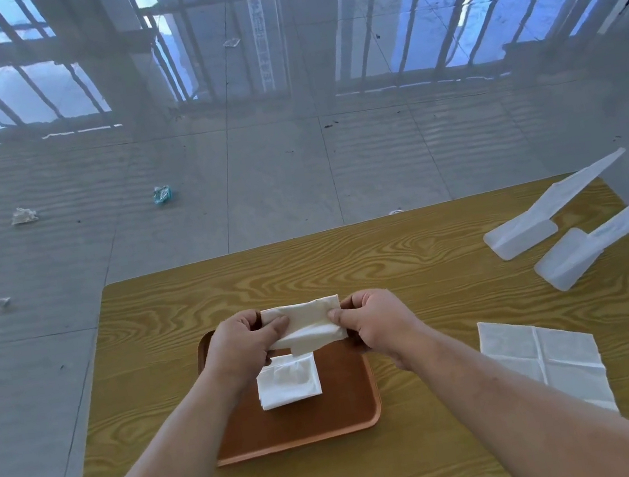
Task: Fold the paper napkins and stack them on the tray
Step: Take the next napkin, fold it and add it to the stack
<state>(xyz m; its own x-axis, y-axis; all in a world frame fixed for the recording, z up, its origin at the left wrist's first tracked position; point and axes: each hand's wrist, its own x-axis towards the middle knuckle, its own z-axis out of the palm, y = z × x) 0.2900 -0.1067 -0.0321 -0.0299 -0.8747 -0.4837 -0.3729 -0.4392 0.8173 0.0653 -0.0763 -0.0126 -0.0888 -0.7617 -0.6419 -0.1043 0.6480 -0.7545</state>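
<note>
A folded white paper napkin hangs in the air above the far part of the brown tray. My left hand pinches its left end and my right hand pinches its right end, thumbs on top. Below it, a small stack of folded white napkins lies on the tray. To the right of the tray, an unfolded white napkin lies flat on the wooden table, showing its crease lines.
Two translucent white plastic pieces lie at the table's far right corner. The table's far edge runs just beyond the tray. Crumpled scraps litter the grey tiled floor beyond.
</note>
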